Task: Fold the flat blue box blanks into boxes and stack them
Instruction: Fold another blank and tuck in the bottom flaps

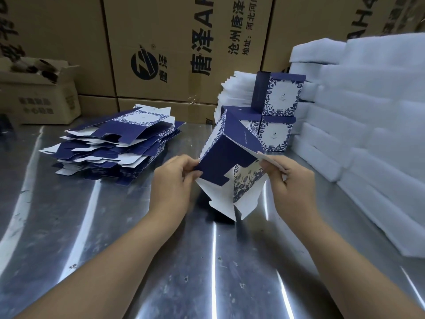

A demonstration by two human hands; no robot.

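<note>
Pinched the half-opened blue box [227, 153] by its dark bottom flap with the fingers [187, 160] of the left hand [174, 183] and by a pale side flap with the right hand [291, 183], just above the bench [115, 249], and probably needed to square the walls before tucking flaps inward.

2 bare forearms reach forward — left hand [174, 180] and right hand [292, 183] level, fingers curled, each pinching the box blank [230, 153].

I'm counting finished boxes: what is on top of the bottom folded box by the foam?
Another folded box stands on it, a dark tube upright at that one's left. The half-folded box being held hides much of the lower row's left side.
</note>
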